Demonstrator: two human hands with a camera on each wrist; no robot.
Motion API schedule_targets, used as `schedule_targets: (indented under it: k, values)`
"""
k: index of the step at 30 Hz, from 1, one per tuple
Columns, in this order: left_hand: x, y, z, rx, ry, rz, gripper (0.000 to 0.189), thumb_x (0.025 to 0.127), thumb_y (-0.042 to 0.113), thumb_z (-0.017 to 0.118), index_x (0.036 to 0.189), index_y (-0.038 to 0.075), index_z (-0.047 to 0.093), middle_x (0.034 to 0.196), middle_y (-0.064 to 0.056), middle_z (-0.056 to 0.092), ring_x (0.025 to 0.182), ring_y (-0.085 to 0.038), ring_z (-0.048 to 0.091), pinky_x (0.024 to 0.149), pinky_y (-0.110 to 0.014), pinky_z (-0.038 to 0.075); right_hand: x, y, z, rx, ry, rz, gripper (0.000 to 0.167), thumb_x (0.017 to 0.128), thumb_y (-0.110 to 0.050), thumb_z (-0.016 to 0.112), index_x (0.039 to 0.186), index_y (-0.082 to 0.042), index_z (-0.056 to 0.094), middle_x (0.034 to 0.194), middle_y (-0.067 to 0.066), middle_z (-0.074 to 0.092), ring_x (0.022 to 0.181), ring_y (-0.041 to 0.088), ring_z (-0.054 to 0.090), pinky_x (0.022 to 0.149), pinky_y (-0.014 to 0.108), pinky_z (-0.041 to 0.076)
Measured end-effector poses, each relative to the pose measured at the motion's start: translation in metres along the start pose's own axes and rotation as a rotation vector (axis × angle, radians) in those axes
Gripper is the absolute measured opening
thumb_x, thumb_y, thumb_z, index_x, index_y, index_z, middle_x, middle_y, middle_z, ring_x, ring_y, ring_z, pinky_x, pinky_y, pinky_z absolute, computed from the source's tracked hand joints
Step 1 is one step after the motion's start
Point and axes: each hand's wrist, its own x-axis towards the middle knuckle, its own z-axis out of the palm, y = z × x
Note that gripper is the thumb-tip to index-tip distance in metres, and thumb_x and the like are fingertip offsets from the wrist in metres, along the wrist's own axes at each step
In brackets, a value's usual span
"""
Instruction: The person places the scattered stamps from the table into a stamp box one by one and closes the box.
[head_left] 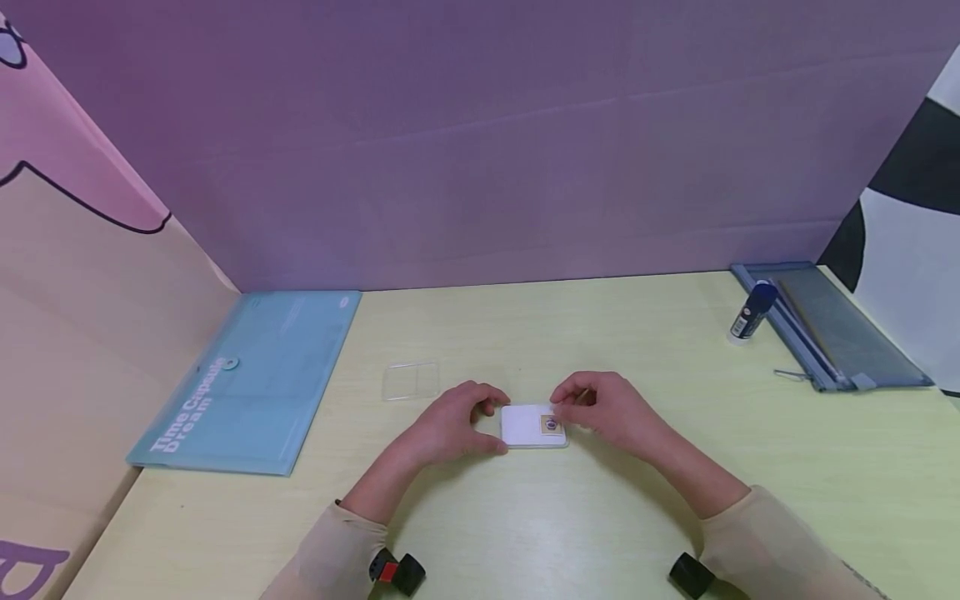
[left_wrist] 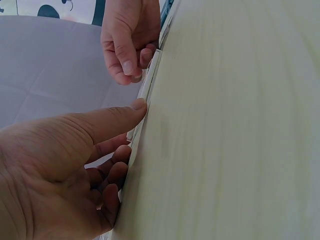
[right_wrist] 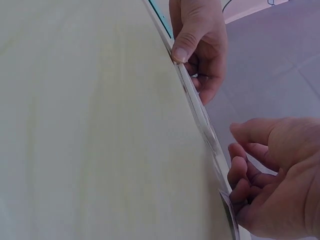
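A white rounded card or thin case (head_left: pixel 520 427) lies flat on the table. Near its right end is a small tan square sticker (head_left: pixel 551 425) with a dark round design. My left hand (head_left: pixel 459 425) holds the card's left end, thumb at the near corner and index finger at the far one. At the right end, my right hand (head_left: pixel 611 412) has its thumb and index tip close to the sticker, with loosely bent fingers and nothing visible in them. In the right wrist view the card (right_wrist: pixel 200 117) shows edge-on, and the right hand (right_wrist: pixel 277 175) hovers beside it.
A clear rectangular plastic piece (head_left: pixel 411 382) lies behind the left hand. To the left is a blue document folder (head_left: pixel 277 392). A glue stick (head_left: pixel 752 312) stands at the back right, beside a dark blue zip pouch (head_left: pixel 847 325). A purple wall (head_left: pixel 487 150) bounds the table's back.
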Motion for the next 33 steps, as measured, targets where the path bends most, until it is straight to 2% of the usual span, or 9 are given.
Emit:
schedule_targets:
  k: [10, 19, 26, 33]
  values:
    - [0.001, 0.002, 0.0, -0.002, 0.001, 0.002, 0.051, 0.078, 0.014, 0.089, 0.123, 0.011, 0.065, 0.1, 0.001, 0.056, 0.091, -0.019, 0.05, 0.078, -0.031, 0.043, -0.003, 0.0, -0.019, 0.006, 0.023, 0.0, 0.012, 0.093, -0.012, 0.072, 0.104, -0.008, 0.073, 0.089, 0.003, 0.064, 0.078, 0.022, 0.059, 0.066, 0.03, 0.048]
    - [-0.001, 0.0, -0.001, -0.004, 0.003, -0.003, 0.051, 0.078, 0.014, 0.089, 0.122, 0.01, 0.065, 0.099, 0.001, 0.055, 0.09, -0.019, 0.049, 0.077, -0.031, 0.042, -0.004, -0.002, -0.027, 0.031, 0.016, 0.011, 0.016, 0.094, -0.013, 0.072, 0.107, -0.005, 0.072, 0.092, 0.005, 0.062, 0.078, 0.023, 0.057, 0.06, 0.027, 0.047]
    - [-0.001, 0.0, 0.0, -0.012, 0.001, -0.006, 0.051, 0.078, 0.014, 0.089, 0.123, 0.01, 0.065, 0.1, 0.0, 0.055, 0.091, -0.019, 0.048, 0.077, -0.031, 0.042, -0.01, 0.002, -0.033, -0.001, 0.017, 0.023, 0.017, 0.094, -0.015, 0.073, 0.108, -0.005, 0.071, 0.092, 0.004, 0.063, 0.082, 0.022, 0.059, 0.067, 0.029, 0.049]
    - [-0.001, -0.001, 0.001, -0.005, 0.002, -0.001, 0.052, 0.078, 0.013, 0.089, 0.123, 0.01, 0.065, 0.1, 0.0, 0.055, 0.091, -0.019, 0.049, 0.077, -0.031, 0.043, -0.016, 0.009, -0.037, -0.016, 0.012, 0.017, 0.018, 0.094, -0.015, 0.072, 0.108, -0.005, 0.071, 0.092, 0.004, 0.063, 0.083, 0.022, 0.058, 0.067, 0.028, 0.05]
